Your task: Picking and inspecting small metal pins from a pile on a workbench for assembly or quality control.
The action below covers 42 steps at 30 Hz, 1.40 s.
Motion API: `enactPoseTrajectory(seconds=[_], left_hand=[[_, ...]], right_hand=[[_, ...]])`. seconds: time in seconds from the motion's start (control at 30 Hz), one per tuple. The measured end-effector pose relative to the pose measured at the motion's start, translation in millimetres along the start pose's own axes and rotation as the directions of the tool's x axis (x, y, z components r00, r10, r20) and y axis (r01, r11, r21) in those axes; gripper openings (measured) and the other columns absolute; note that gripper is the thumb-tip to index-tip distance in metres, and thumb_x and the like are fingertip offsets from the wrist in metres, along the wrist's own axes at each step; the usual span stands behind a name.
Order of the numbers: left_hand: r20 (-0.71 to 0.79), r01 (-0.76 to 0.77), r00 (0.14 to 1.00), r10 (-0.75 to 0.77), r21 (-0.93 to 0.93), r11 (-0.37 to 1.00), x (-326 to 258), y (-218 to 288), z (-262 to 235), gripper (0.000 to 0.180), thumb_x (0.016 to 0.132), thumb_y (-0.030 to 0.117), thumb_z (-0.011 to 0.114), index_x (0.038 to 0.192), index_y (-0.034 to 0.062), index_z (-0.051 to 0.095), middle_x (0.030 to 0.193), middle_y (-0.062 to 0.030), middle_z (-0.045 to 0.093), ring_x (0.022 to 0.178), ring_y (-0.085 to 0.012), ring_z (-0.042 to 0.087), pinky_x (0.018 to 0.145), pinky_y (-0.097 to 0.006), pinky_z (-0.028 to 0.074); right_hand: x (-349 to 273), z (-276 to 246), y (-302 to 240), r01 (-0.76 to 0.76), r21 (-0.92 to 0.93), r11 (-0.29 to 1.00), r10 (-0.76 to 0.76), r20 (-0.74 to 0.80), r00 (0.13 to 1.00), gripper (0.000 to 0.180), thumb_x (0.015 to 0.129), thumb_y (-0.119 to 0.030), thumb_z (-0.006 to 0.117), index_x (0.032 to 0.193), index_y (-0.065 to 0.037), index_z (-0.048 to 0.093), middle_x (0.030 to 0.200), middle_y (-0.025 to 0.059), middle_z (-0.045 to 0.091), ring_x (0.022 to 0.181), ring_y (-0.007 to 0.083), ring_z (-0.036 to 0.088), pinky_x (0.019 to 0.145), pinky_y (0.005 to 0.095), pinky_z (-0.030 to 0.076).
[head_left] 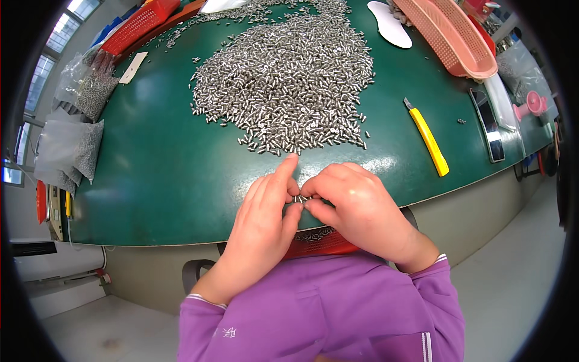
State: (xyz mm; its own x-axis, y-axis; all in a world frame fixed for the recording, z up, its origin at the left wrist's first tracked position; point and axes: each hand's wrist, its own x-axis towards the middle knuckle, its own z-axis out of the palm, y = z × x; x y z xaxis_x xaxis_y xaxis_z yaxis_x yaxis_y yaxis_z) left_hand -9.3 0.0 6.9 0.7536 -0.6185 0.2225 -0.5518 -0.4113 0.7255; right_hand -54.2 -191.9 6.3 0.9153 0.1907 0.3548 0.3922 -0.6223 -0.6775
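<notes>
Near the front edge of the green table, my two hands meet over a few small metal pins [300,199]. My left hand [260,208] is closed on their left side with thumb and a bent finger, while its index finger stretches toward the big pile. From the right, my right hand [356,202] pinches the same pins between thumb and fingertips. Just beyond the fingers spreads a large heap of silvery metal pins [289,78]. Below my hands, a red basket [322,246] with dark metal pieces in it sits at my lap, partly hidden.
A yellow utility knife [429,142] and a phone [487,127] lie on the right. Pink basket [452,39], white insole-shaped piece [391,25] and pink stand [531,105] are farther out. Plastic bags of parts [72,148] and a red basket [140,27] line the left.
</notes>
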Motion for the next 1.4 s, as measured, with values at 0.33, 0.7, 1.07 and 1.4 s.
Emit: enactPoseTrajectory(seconds=[0.33,0.7,1.07,1.4], left_hand=[[-0.008,-0.013,1.000,0.012,-0.016,1.000,-0.5,-0.3,-0.8,0.074,0.081,-0.013,0.069,0.150,0.0049,0.047,0.099,-0.0065,0.063,0.090,-0.0204,0.060,0.083,-0.034,0.053],[0.003,-0.008,1.000,0.008,-0.014,1.000,-1.5,-0.2,0.0,0.075,0.081,-0.012,0.071,0.150,0.0053,0.047,0.097,-0.0059,0.062,0.088,-0.0202,0.060,0.082,-0.034,0.053],[0.016,-0.028,0.999,0.029,-0.022,0.999,-2.0,1.9,-2.1,0.074,0.080,-0.013,0.070,0.149,0.0010,0.046,0.098,-0.0082,0.061,0.087,-0.0233,0.060,0.081,-0.037,0.052],[0.033,-0.019,0.999,0.020,-0.020,1.000,-4.0,0.3,-2.4,0.074,0.081,-0.013,0.070,0.150,0.0043,0.048,0.101,-0.0061,0.062,0.089,-0.0196,0.060,0.082,-0.033,0.053]], right_hand=[[-1.4,-0.9,-3.1,-0.001,0.025,1.000,0.001,0.005,1.000,0.016,0.080,0.000,0.071,0.092,-0.004,0.061,0.083,0.0141,0.059,0.081,0.0371,0.059,0.074,0.0476,0.049],[-1.8,-4.7,-2.9,-0.009,-0.008,1.000,0.009,0.006,1.000,0.015,0.081,-0.001,0.072,0.091,-0.003,0.060,0.081,0.0132,0.059,0.079,0.0363,0.060,0.073,0.0472,0.049],[-2.3,-5.0,-3.6,-0.009,0.000,1.000,0.009,-0.004,1.000,0.023,0.076,-0.005,0.079,0.090,-0.005,0.061,0.082,0.0109,0.058,0.076,0.0336,0.057,0.070,0.0445,0.048],[-4.0,-0.8,-0.6,0.027,-0.022,0.999,-0.027,0.001,1.000,0.024,0.076,-0.005,0.079,0.092,-0.006,0.062,0.083,0.0101,0.057,0.078,0.0328,0.057,0.071,0.0439,0.048]])
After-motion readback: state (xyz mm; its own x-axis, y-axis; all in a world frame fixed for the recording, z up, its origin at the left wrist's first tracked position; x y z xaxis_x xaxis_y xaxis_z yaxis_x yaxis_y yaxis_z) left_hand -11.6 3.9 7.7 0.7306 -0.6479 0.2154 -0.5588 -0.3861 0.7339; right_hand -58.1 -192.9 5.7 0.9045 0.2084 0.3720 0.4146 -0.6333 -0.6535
